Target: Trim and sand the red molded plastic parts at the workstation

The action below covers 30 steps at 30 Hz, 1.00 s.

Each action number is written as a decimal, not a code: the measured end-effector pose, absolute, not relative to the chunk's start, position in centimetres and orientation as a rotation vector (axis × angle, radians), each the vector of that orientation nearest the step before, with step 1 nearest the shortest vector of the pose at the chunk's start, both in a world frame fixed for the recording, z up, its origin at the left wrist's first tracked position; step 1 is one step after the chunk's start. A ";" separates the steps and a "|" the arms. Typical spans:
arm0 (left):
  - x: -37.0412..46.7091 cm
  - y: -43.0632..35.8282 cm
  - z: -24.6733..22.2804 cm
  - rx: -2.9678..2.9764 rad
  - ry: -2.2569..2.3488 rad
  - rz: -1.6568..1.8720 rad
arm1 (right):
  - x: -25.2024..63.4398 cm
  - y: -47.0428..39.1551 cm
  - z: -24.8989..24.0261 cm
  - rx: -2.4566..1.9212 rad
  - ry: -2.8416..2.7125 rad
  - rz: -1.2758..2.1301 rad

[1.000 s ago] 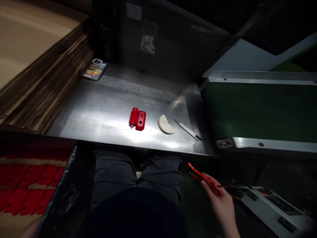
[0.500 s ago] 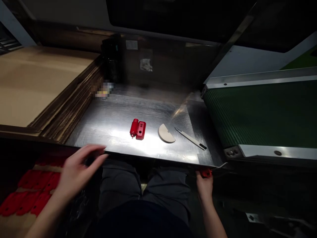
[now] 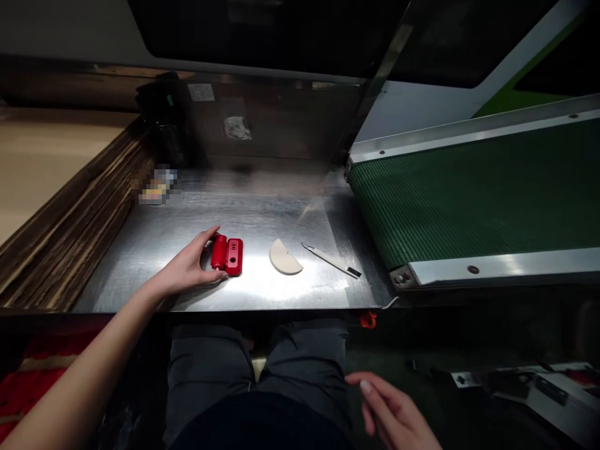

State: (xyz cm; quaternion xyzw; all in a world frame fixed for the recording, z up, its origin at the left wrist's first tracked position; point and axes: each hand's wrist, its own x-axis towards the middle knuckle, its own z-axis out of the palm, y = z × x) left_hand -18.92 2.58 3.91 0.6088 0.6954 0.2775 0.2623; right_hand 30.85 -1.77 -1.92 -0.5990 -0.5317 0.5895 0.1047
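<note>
My left hand (image 3: 192, 262) is at a red plastic part (image 3: 219, 253) with a rounded, cylinder-like body, its thumb at the near end and its fingers at the far end. A flat red plastic piece (image 3: 235, 257) with a dark hole lies right beside that part. To the right, on the metal tabletop (image 3: 262, 215), are a pale half-round disc (image 3: 285, 257) and a slim white-handled knife (image 3: 330, 260), its blade pointing away to the left. My right hand (image 3: 391, 409) hangs below the table edge by my leg, fingers loosely bent and apart, holding nothing.
Stacked brown cardboard sheets (image 3: 70, 219) stand at the left. A green conveyor belt (image 3: 478, 194) with metal rails runs off to the right. An orange-red object (image 3: 369, 319) sits under the table's front edge. Rows of red parts (image 3: 32, 387) lie low on the left.
My left hand has moved from in front of the table onto the red part. My right hand has left the orange-red object under the edge and come back lower. The view has shifted right.
</note>
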 end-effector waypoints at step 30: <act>-4.4 -13.3 1.0 1.102 1.400 1.127 | 16.5 18.4 4.7 -1.457 -2.199 0.808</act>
